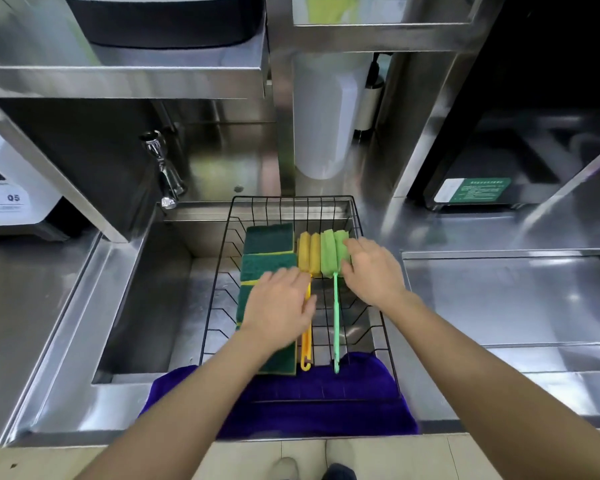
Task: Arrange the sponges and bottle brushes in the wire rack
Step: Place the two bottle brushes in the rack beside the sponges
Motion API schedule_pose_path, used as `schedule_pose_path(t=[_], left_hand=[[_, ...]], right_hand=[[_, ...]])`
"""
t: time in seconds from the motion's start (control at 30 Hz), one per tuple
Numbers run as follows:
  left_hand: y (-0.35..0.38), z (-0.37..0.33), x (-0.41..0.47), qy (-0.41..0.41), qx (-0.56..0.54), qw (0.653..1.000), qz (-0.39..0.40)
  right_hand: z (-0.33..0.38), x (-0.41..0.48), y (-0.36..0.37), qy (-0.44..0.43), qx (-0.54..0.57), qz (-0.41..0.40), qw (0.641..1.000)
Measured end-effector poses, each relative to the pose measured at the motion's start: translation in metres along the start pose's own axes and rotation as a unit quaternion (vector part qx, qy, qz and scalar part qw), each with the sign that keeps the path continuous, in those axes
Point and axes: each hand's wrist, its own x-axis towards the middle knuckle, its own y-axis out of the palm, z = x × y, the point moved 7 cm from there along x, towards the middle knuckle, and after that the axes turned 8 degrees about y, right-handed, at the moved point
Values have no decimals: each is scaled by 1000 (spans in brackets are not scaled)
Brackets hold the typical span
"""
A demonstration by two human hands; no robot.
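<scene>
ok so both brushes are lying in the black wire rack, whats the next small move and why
Probably ease the left hand off the yellow sponge-head bottle brush: its handle lies roughly parallel to the green sponge-head bottle brush, beside the green scouring sponges, all already inside the black wire rack.
</scene>
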Motion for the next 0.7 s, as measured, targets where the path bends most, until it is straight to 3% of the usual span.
schedule_pose_path(t=[0.13, 0.53, 0.7], left_hand=[[20, 24, 44, 15, 76, 994, 72], [64, 54, 105, -15, 88, 975, 205], [64, 60, 103, -26, 112, 981, 155]], right_hand=[[0, 11, 16, -65, -55, 35, 996], [-1, 52, 38, -102, -124, 120, 980], [0, 57, 41, -121, -144, 120, 975]])
